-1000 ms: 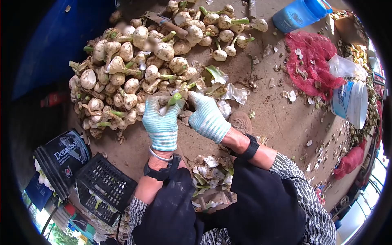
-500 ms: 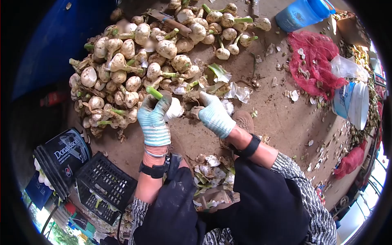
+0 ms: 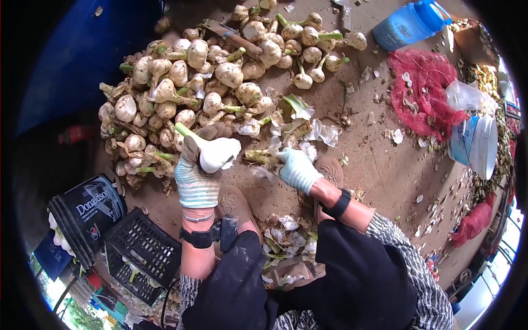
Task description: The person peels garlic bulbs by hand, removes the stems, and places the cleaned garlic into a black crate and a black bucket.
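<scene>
A clean white garlic bulb (image 3: 219, 154) with a short green stem lies in my left hand (image 3: 197, 179), gloved in striped white and teal, its fingers closed around the bulb. To the right, my right hand (image 3: 300, 169), in a matching glove, is closed on a strip of dry garlic skin (image 3: 261, 157) with a brownish stalk-like end. A gap separates the skin from the bulb. Just beyond both hands spreads a big heap of soil-stained garlic bulbs (image 3: 179, 74), several with green stems. Peeled scraps (image 3: 286, 234) lie on the ground between my feet.
A wooden-handled tool (image 3: 234, 38) rests on the heap. At the right are a blue jug (image 3: 410, 25), a red mesh bag (image 3: 423, 88) and a white bucket (image 3: 481, 146). A black bucket (image 3: 88, 214) and a black perforated crate (image 3: 146, 250) stand at the lower left.
My left hand has moved slightly left and turned, exposing the white bulb. My right hand has drawn away to the right and slightly down with the dry skin, widening the gap between the hands.
</scene>
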A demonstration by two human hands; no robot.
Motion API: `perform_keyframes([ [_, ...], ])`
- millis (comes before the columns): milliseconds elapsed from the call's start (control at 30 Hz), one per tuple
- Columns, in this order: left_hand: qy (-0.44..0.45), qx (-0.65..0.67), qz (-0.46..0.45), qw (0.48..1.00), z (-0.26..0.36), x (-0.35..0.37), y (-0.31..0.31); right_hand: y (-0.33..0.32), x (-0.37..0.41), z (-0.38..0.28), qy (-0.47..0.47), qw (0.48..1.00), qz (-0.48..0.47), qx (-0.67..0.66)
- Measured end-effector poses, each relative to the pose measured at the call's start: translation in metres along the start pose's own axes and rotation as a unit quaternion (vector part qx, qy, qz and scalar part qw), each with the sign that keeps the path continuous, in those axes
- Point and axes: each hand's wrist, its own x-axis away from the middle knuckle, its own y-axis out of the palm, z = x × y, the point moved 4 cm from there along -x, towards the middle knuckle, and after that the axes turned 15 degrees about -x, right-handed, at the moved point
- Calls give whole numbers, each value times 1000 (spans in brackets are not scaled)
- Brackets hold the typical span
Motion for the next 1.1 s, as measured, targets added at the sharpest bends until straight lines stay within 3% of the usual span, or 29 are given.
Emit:
perform_keyframes([
  [33,6,-9,29,1000,2,-2,2,-2,2,-10,-141,988,25,58],
  [67,11,-19,57,998,3,-4,3,0,3,-9,-144,988,24,57],
  [100,12,-34,59,998,0,-5,-4,-8,2,-33,-45,987,-22,-154],
  [133,16,-49,59,997,-6,-7,-12,-13,1,-54,55,931,-67,-354],
  [167,2,-56,51,997,-12,-9,-10,-17,0,-70,63,894,-80,-436],
  [200,28,-144,33,989,-14,-10,-10,-19,-3,-84,77,886,-61,-454],
  [267,6,-156,61,986,-23,-7,-7,-19,-10,-89,36,912,-26,-407],
  [300,1,-131,70,989,-21,-5,-7,-20,-9,-89,105,884,-52,-452],
  [333,-1,-47,29,998,-12,-2,7,-14,-10,-83,103,885,-54,-450],
  [400,35,-4,4,999,-2,0,11,14,-5,-57,-18,958,-61,-279],
  [433,50,-10,8,999,6,0,16,20,0,-52,-105,992,-42,-53],
  [467,68,-15,12,998,13,-1,19,25,4,-40,-97,992,-61,48],
  [567,5,24,86,996,13,-4,-4,5,0,-51,-167,983,-59,50],
  [600,-16,41,89,995,13,-5,-6,-12,-8,-70,-128,989,-79,18],
  [633,-13,40,90,995,11,-5,-8,-25,-22,-89,-96,989,-59,92],
  [733,-107,23,93,990,-11,-4,-25,-56,-66,-131,-260,944,103,176],
  [767,-186,32,139,972,-27,-5,-29,-55,-86,-133,-229,943,108,214],
  [800,-201,13,135,970,-36,-2,-34,-52,-108,-137,-205,939,116,250],
  [867,-169,-36,159,972,-49,-2,-42,-41,-138,-128,-242,938,123,215],
  [933,-159,-49,107,980,-43,3,-31,-38,-148,-134,-155,946,131,255],
  [1100,-183,-95,1,978,-2,13,-16,-54,-140,-121,-125,972,96,176],
])
